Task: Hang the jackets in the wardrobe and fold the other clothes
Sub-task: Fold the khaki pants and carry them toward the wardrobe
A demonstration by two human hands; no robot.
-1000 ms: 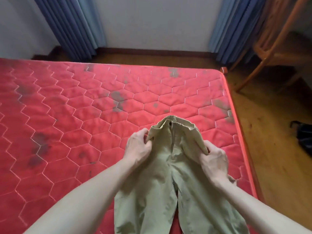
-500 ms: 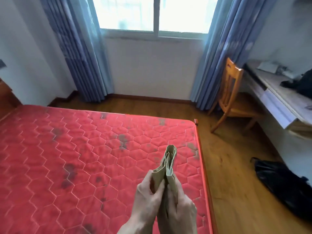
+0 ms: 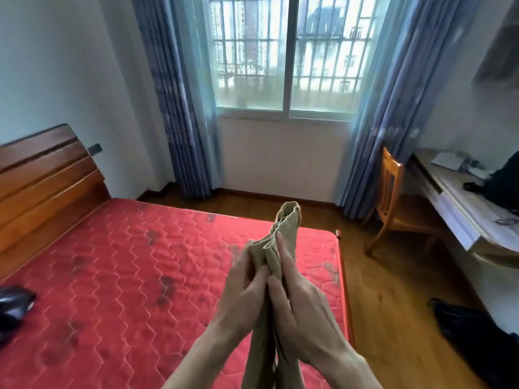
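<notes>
Bed (image 3: 118,276), lower left: lying bare as folding place | trousers (image 3: 282,237), lower centre: hanging halved, waistband up | left hand (image 3: 247,293) and right hand (image 3: 300,307): each grip pinching waistband; best matching seams before lowering flat.

A bedroom in a home; a bed with a red quilted mattress (image 3: 118,270) and wooden headboard (image 3: 42,186) fills the left; a barred window (image 3: 283,51) flanked by blue curtains (image 3: 174,108) looks onto apartment blocks; a wooden chair (image 3: 390,200) stands by a surface (image 3: 460,209) on the right; the floor (image 3: 379,304) is wood.
</notes>
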